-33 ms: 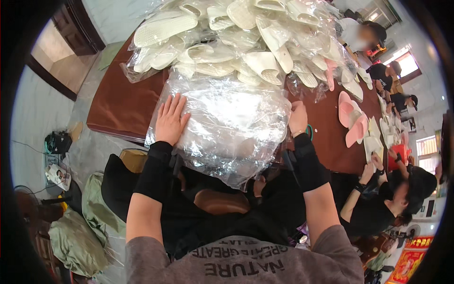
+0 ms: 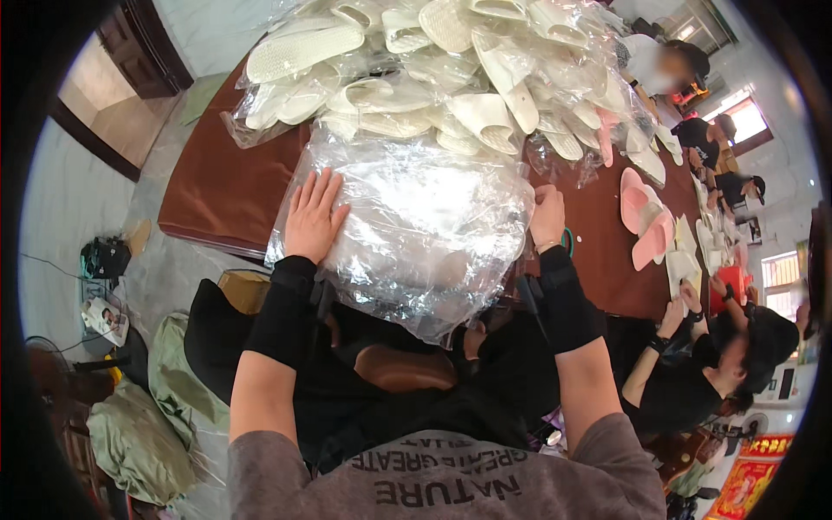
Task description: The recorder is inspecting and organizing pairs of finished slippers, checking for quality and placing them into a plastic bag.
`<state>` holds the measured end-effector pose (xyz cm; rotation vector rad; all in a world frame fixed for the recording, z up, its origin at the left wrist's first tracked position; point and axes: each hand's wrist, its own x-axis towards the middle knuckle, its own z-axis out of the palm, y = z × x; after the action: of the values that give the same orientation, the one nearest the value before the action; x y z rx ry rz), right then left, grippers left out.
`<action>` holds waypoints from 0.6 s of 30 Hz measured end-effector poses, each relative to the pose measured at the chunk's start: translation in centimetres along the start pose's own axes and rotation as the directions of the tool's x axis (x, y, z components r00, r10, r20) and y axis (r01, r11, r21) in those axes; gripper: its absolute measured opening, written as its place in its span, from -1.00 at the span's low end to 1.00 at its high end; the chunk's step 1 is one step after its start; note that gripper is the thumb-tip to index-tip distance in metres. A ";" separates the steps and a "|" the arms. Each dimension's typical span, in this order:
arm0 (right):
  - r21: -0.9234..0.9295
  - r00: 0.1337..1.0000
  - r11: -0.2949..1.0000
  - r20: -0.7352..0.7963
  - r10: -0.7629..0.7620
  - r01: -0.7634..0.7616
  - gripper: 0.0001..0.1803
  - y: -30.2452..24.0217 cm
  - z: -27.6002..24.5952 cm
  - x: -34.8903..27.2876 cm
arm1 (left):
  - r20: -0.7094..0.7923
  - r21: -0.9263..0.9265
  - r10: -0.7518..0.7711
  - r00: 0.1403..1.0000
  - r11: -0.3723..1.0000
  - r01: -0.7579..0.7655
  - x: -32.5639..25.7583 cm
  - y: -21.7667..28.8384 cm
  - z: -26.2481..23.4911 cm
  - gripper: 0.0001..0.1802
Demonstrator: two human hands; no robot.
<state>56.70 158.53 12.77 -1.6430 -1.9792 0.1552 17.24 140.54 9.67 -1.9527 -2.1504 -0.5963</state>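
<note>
A stack of clear plastic bags (image 2: 407, 225) lies at the near edge of the brown table (image 2: 225, 182), its lower end hanging over toward my lap. My left hand (image 2: 314, 215) rests flat on the left part of the plastic, fingers stretched out. At the right side, my right hand (image 2: 547, 217) is closed, with its fingertips on the edge of the plastic. Just beyond the bags rises a heap of cream slippers (image 2: 482, 121), many of them wrapped in clear plastic.
Pink slippers (image 2: 646, 217) lie on the table to the right, near a teal ring-shaped handle (image 2: 568, 241) by my right wrist. A co-worker (image 2: 693, 373) sits at the right with hands on pale slippers. Green sacks (image 2: 143, 446) stand on the floor at the left.
</note>
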 end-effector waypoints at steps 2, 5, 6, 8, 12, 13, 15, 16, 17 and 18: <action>0.298 0.999 0.953 0.019 0.049 -0.052 -0.69 0.4 0.2 -0.7 | -0.037 -0.017 0.010 0.999 1.000 -0.010 0.0 0.1 0.1 -0.40; 0.682 0.797 0.413 0.518 0.309 -0.604 -0.69 0.8 0.7 -2.0 | -0.007 -0.005 -0.005 1.000 1.000 0.005 0.0 0.1 0.2 -0.39; 0.674 0.839 0.507 0.489 0.240 -0.538 -0.68 0.9 1.0 -2.2 | -0.016 -0.009 -0.007 1.000 1.000 0.007 0.1 0.1 0.2 -0.39; 0.607 0.888 0.675 0.427 0.168 -0.420 -0.65 1.2 1.4 -2.3 | -0.009 0.006 -0.012 1.000 1.000 0.012 0.1 0.1 0.1 -0.39; 0.457 0.898 0.825 0.420 0.131 -0.333 -0.64 1.9 1.9 -2.0 | 0.007 -0.002 -0.014 1.000 1.000 0.014 0.1 0.1 0.0 -0.40; 0.511 0.937 0.821 0.340 0.078 -0.254 -0.63 1.7 2.2 -2.1 | -0.004 0.004 -0.008 1.000 1.000 0.008 0.1 0.1 0.0 -0.40; 0.580 0.987 0.804 0.150 0.054 -0.132 -0.62 0.8 3.4 -3.1 | -0.006 0.005 -0.008 1.000 1.000 0.008 0.1 0.0 0.1 -0.40; 0.677 0.991 0.726 0.123 0.049 -0.120 -0.62 0.0 4.1 -3.7 | -0.009 0.005 -0.010 1.000 1.000 0.010 0.1 0.0 0.2 -0.40; 0.694 0.995 0.713 0.089 0.050 -0.098 -0.63 -0.8 4.8 -4.3 | -0.008 0.005 -0.010 1.000 1.000 0.010 0.0 0.0 0.2 -0.40; 0.762 0.986 0.625 0.136 0.100 -0.168 -0.63 -1.4 5.3 -4.8 | -0.005 0.007 -0.007 1.000 1.000 0.008 0.0 0.0 0.3 -0.39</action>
<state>53.39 155.01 7.32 -1.1844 -1.4779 1.0058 17.27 140.64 9.42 -1.9383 -2.1546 -0.5943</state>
